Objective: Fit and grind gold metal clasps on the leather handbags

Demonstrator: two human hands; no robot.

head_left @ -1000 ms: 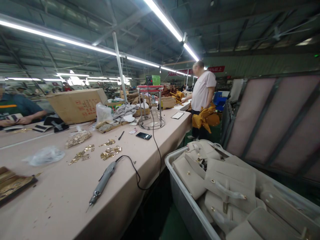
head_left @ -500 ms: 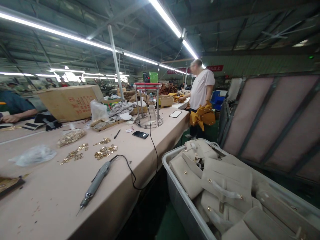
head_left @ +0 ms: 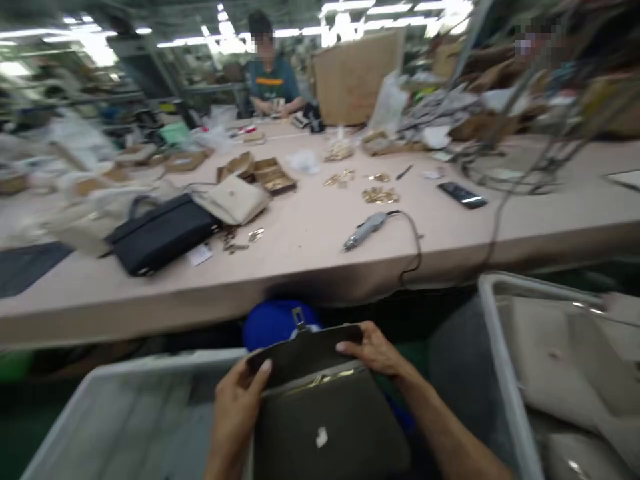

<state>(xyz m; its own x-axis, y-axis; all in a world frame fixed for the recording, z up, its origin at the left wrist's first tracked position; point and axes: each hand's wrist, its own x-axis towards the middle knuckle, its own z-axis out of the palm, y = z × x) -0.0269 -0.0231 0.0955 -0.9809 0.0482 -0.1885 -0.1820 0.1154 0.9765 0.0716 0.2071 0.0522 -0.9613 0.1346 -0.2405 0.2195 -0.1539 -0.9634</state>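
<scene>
A dark olive handbag (head_left: 330,420) is held up low in front of me, its flap lifted. My left hand (head_left: 240,393) pinches the flap's left corner, thumb on the inner side. At the opposite corner, my right hand (head_left: 373,350) grips the flap between thumb and fingers. A metal clasp plate (head_left: 299,318) sticks up from the flap's edge. Gold-coloured trim shows along the bag's opening, and a small whitish patch (head_left: 321,437) sits on its front.
Beyond the bag, the long table (head_left: 310,253) carries a grey electric screwdriver (head_left: 365,231), gold metal pieces (head_left: 380,195), a phone (head_left: 462,195) and a black bag (head_left: 165,233). Bins stand left (head_left: 95,393) and right (head_left: 500,373). Under the table's edge is something blue (head_left: 270,323). A co-worker (head_left: 274,83) sits across.
My view has swung left and down from the bin of beige bags. Both my hands, holding the dark olive handbag, have come into view.
</scene>
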